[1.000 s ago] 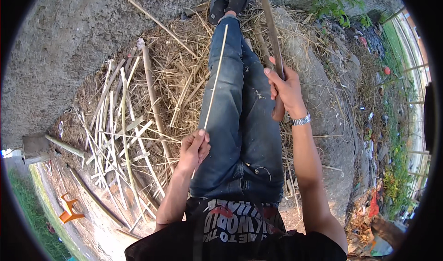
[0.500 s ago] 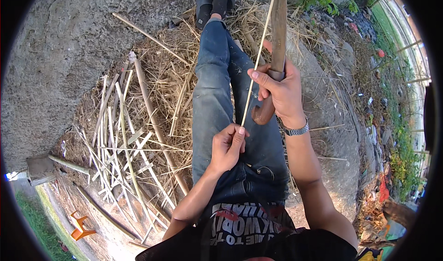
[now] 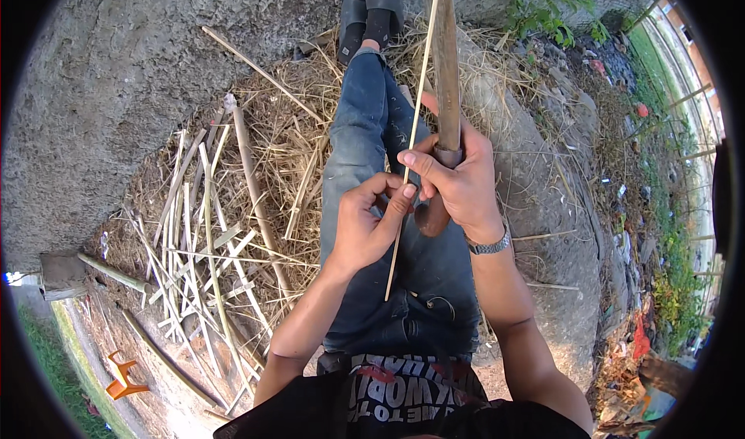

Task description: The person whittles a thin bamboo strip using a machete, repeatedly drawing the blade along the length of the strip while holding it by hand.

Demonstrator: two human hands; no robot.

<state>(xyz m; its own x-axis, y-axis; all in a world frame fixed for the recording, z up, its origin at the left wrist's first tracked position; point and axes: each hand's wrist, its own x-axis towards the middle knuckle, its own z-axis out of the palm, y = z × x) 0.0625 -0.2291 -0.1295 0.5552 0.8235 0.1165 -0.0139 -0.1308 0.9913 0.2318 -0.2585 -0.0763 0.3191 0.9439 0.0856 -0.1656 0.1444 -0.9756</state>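
Observation:
A thin, pale bamboo strip runs lengthwise above my thighs, one end pointing away and the other toward my lap. My left hand is closed, pinching the strip between thumb and fingertips partway along. Just beyond, my right hand wraps round a machete by its hooked brown wooden handle, near the collar. Its long, brownish blade points away from me, beside the strip. The right thumb lies against the strip too. My jeans-clad legs stretch out underneath.
On the left, split bamboo pieces lie piled on straw beside a long pole. A grey rough wall rises at far left. Right of my legs is a large stone. An orange plastic chair stands at lower left.
The strip has slid toward my lap, its near end now past my left hand. My left hand has moved up close to the right, which has shifted slightly left and nearer with the machete.

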